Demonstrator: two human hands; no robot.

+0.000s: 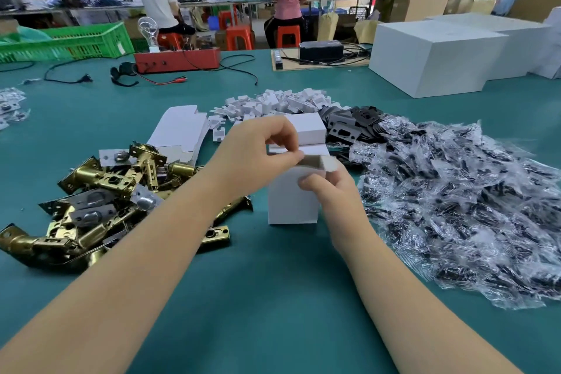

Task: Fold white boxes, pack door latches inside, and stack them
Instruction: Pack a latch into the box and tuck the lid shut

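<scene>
Both hands work a small white box standing upright on the teal table — the left hand pinches its top flap, the right hand grips its upper right edge. Left of the grip lies a heap of brass door latches; right of it, bagged screws. Beyond, white inserts, big white cartons and seated workers — a workshop.

Bright, even light falls from overhead; shadows on the worktop stay soft; the plastic bags glint with small glare; far workers look blurred; wide-angle distortion bends the frame's edges.
</scene>
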